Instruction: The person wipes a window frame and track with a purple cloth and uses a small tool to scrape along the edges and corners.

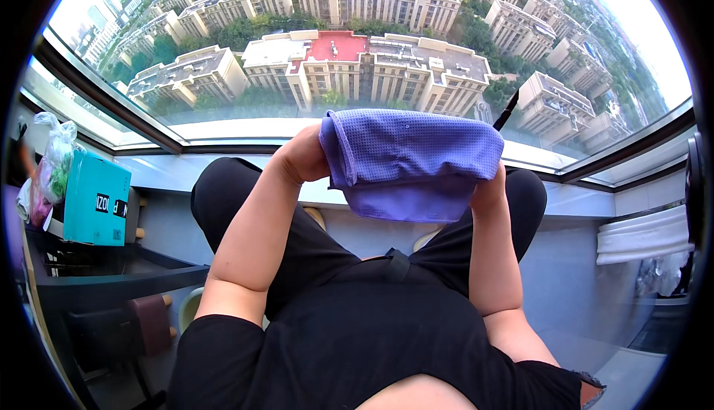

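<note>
A purple waffle-weave cloth point(413, 148), folded over, is stretched between both my hands above my knees and in front of the window. My left hand point(305, 153) grips its left end, the fingers hidden behind the fabric. At the right end my right hand point(490, 191) holds the cloth from beneath, mostly covered by it. The lower layer hangs slightly below the upper fold. Whether anything lies inside the folds cannot be seen.
A white window ledge point(228, 131) and dark window frame point(597, 171) run ahead of me. Left, a turquoise box point(96, 198) and a plastic bag point(53, 170) stand on a dark table point(111, 287). White fabric point(641, 234) hangs at right.
</note>
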Tool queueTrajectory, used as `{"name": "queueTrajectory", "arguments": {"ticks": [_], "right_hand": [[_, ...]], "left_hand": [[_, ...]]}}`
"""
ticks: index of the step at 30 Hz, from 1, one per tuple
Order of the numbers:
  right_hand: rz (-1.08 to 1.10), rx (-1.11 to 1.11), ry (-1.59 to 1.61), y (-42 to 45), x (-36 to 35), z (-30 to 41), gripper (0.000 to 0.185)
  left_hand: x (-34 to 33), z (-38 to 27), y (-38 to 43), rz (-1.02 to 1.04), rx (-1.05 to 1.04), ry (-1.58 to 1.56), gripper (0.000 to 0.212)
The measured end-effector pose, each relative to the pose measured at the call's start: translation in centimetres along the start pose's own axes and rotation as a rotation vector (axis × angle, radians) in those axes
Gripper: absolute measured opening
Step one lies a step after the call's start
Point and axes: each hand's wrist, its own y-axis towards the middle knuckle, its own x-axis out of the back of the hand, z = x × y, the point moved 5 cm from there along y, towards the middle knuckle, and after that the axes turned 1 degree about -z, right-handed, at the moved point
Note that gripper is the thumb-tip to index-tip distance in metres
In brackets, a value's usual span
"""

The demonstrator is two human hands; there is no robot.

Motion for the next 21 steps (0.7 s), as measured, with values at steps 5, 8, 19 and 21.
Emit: {"name": "queueTrajectory", "arguments": {"ticks": [5,8,19,21], "right_hand": [[-0.056,-0.249,0.843,0.0,-0.4,-0.5,0.044],[-0.068,-0.263,0.872,-0.3,-0.5,-0.3,0.049],[-0.322,-0.289,0.253,-0.7,-1.9,0.7,0.016],[-0.311,-0.283,0.223,-1.1,-1.7,0.7,0.019]], "left_hand": [[-0.1,0.6,0.7,0.206,-0.04,-0.316,0.047],[-0.8,0.2,0.8,0.406,-0.08,-0.387,0.054],[-0.7,1.8,2.0,-0.287,0.108,0.124,0.035],[-0.7,1.6,2.2,-0.315,0.061,0.18,0.032]]}}
